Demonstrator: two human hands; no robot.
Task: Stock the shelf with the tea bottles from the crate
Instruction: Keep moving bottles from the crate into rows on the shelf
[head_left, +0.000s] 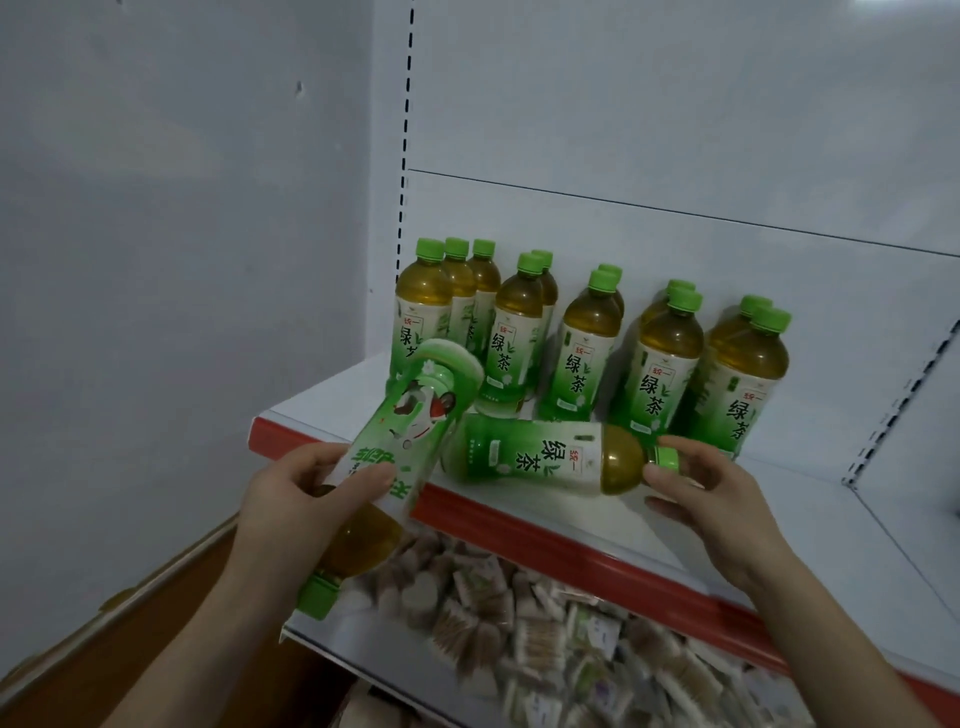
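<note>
We are gripping a tilted bottle of green tea in our left hand, fingers curling round its label, its cap pointing down toward us and its base sitting above the red front edge of the white shelf. Our right hand is pinching, thumb and fingers closing together on it, the green cap of a lying bottle that is resting on its side near the shelf's front, just ahead of the standing bottles lining up in rows behind it. Below, a lower shelf is holding small packets.
</note>
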